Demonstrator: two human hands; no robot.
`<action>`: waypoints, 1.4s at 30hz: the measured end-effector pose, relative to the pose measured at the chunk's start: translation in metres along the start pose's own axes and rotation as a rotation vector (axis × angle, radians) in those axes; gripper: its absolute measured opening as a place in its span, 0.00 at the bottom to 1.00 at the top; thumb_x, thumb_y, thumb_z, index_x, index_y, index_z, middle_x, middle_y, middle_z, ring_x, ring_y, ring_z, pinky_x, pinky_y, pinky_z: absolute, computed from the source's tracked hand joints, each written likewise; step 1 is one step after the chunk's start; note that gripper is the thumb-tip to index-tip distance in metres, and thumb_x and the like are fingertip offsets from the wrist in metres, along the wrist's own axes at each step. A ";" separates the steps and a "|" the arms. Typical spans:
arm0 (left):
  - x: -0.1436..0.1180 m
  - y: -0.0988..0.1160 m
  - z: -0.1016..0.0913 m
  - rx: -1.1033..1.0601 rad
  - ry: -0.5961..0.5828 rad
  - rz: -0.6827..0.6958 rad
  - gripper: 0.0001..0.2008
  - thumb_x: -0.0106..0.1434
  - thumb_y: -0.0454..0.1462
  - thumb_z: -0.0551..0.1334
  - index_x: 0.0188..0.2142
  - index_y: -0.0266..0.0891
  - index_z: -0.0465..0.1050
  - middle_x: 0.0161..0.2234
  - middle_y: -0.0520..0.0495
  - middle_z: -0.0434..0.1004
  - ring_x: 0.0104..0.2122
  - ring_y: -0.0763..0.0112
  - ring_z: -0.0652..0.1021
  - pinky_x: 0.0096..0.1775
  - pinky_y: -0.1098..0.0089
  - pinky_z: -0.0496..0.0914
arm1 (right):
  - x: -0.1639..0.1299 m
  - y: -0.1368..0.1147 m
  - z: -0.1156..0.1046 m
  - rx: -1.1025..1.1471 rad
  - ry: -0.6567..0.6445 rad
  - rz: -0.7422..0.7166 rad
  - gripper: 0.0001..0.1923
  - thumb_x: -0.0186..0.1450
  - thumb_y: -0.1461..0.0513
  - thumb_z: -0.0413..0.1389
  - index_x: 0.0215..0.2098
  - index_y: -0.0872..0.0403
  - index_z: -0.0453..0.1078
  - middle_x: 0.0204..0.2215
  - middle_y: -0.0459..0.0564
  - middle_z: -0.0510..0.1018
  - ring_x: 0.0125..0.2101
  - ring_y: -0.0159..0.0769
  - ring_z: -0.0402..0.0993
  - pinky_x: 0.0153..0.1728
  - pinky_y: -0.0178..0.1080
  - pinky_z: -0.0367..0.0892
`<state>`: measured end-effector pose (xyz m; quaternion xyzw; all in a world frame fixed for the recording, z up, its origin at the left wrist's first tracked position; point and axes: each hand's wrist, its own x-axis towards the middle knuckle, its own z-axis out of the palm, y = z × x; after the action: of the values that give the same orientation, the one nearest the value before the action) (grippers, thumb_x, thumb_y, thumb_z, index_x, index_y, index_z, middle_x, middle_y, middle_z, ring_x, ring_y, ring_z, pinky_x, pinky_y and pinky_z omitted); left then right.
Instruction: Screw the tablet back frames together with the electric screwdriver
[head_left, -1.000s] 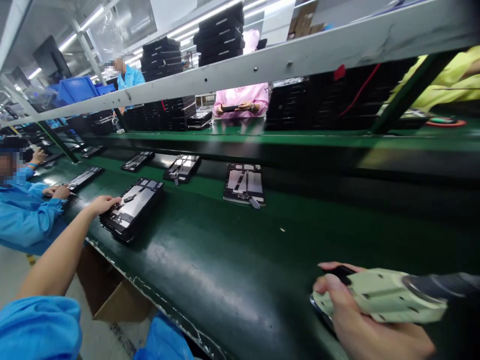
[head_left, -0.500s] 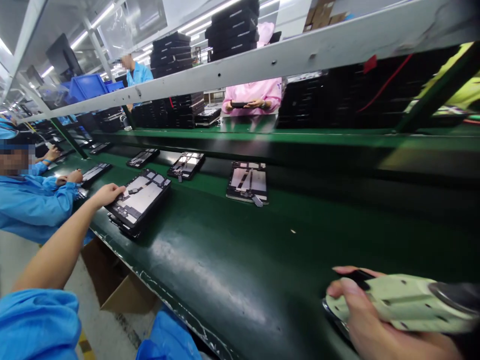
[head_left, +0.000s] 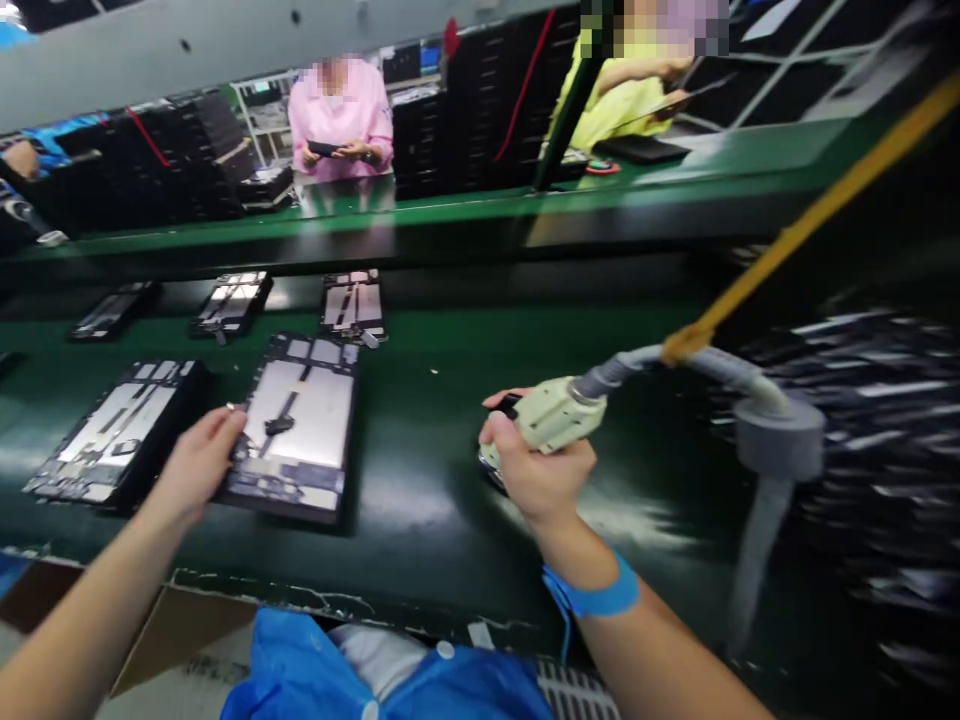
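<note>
The opened tablet [head_left: 296,430] lies flat on the green conveyor belt [head_left: 420,500], its long axis running from the near edge of the belt toward the far side, tilted slightly rightward at the top. Its upturned inside shows a pale silver plate crossed by a dark ribbon strip, framed by a black rim with small squares along the far end.

The left hand [head_left: 199,465] reaches in from the near left with the forearm stretched out, fingers curled onto the tablet's left long edge, gripping it there. The right hand [head_left: 536,470], wearing a blue wrist strap [head_left: 596,595], sits to the right of the tablet, well apart from it, wrapped around a pale green power screwdriver [head_left: 551,415]; the tool's grey cable [head_left: 675,360] trails off rightward, away from the tablet.

Just left of the tablet lies a second opened unit [head_left: 112,435], parallel to it. Beyond the tablet, 3 more units [head_left: 352,303] rest farther up the belt. Across the line, past the tablet, a person in pink [head_left: 341,115] holds a dark device.
</note>
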<state>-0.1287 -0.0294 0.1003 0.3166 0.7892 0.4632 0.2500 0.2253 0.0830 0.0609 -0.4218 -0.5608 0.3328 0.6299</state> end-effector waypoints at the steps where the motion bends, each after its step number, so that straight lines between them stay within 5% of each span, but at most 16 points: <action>1: -0.014 -0.006 0.029 -0.032 -0.078 -0.002 0.38 0.46 0.66 0.70 0.42 0.37 0.80 0.33 0.49 0.81 0.31 0.69 0.78 0.31 0.73 0.71 | 0.000 0.001 0.001 -0.001 0.011 -0.010 0.07 0.63 0.59 0.64 0.38 0.52 0.76 0.21 0.43 0.78 0.18 0.34 0.73 0.21 0.37 0.71; 5: -0.064 -0.021 0.121 -0.297 -0.296 -0.151 0.41 0.50 0.64 0.70 0.51 0.36 0.73 0.30 0.49 0.80 0.26 0.69 0.77 0.27 0.73 0.68 | -0.001 0.010 0.000 -0.014 0.070 -0.035 0.09 0.62 0.58 0.65 0.39 0.53 0.77 0.28 0.48 0.81 0.24 0.37 0.78 0.26 0.40 0.75; 8: -0.079 -0.028 0.143 -0.309 -0.339 -0.146 0.38 0.55 0.63 0.68 0.52 0.36 0.72 0.29 0.49 0.80 0.25 0.70 0.77 0.28 0.72 0.69 | -0.002 0.016 -0.002 -0.017 0.075 -0.037 0.10 0.62 0.57 0.65 0.39 0.53 0.77 0.31 0.51 0.83 0.34 0.44 0.83 0.35 0.45 0.79; 12: -0.071 -0.030 0.125 -0.109 -0.439 -0.063 0.30 0.59 0.60 0.68 0.45 0.36 0.78 0.31 0.46 0.81 0.30 0.65 0.79 0.32 0.69 0.71 | -0.002 0.016 -0.003 -0.019 0.043 -0.068 0.10 0.62 0.58 0.65 0.40 0.53 0.77 0.33 0.52 0.84 0.38 0.46 0.84 0.42 0.49 0.80; 16: -0.066 -0.029 0.098 0.324 -0.388 0.341 0.21 0.66 0.53 0.65 0.49 0.40 0.78 0.40 0.44 0.82 0.39 0.60 0.81 0.42 0.63 0.75 | -0.003 0.014 -0.002 -0.005 0.016 -0.090 0.10 0.62 0.59 0.65 0.42 0.51 0.76 0.35 0.50 0.84 0.36 0.43 0.84 0.44 0.50 0.80; 19: -0.073 -0.035 0.090 0.459 -0.474 0.621 0.17 0.68 0.46 0.65 0.53 0.42 0.75 0.47 0.44 0.79 0.46 0.59 0.80 0.48 0.61 0.75 | -0.004 0.013 -0.002 -0.005 0.019 -0.095 0.10 0.62 0.59 0.65 0.42 0.50 0.75 0.35 0.49 0.84 0.36 0.43 0.84 0.43 0.49 0.80; 28: -0.076 -0.043 0.085 0.416 -0.517 0.918 0.10 0.74 0.36 0.59 0.53 0.42 0.75 0.44 0.45 0.78 0.42 0.66 0.81 0.45 0.67 0.77 | -0.004 0.010 -0.001 0.002 0.009 -0.095 0.09 0.62 0.59 0.65 0.41 0.50 0.75 0.35 0.48 0.84 0.35 0.41 0.83 0.41 0.48 0.80; 35: -0.089 -0.046 0.101 0.379 -0.662 1.365 0.16 0.71 0.30 0.62 0.57 0.40 0.74 0.43 0.42 0.79 0.44 0.62 0.78 0.45 0.62 0.75 | -0.003 0.008 0.000 0.021 0.015 -0.090 0.09 0.62 0.59 0.64 0.41 0.51 0.75 0.35 0.48 0.84 0.35 0.40 0.83 0.42 0.48 0.80; 42: -0.079 -0.049 0.111 0.453 -0.709 1.445 0.17 0.69 0.28 0.63 0.56 0.38 0.74 0.44 0.39 0.78 0.45 0.59 0.76 0.46 0.59 0.74 | -0.005 0.009 0.000 -0.021 0.004 -0.082 0.10 0.62 0.57 0.65 0.41 0.50 0.74 0.34 0.47 0.84 0.34 0.40 0.83 0.40 0.47 0.81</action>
<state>-0.0122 -0.0419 0.0150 0.9142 0.3405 0.2127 0.0550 0.2253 0.0819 0.0507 -0.4058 -0.5798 0.3001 0.6396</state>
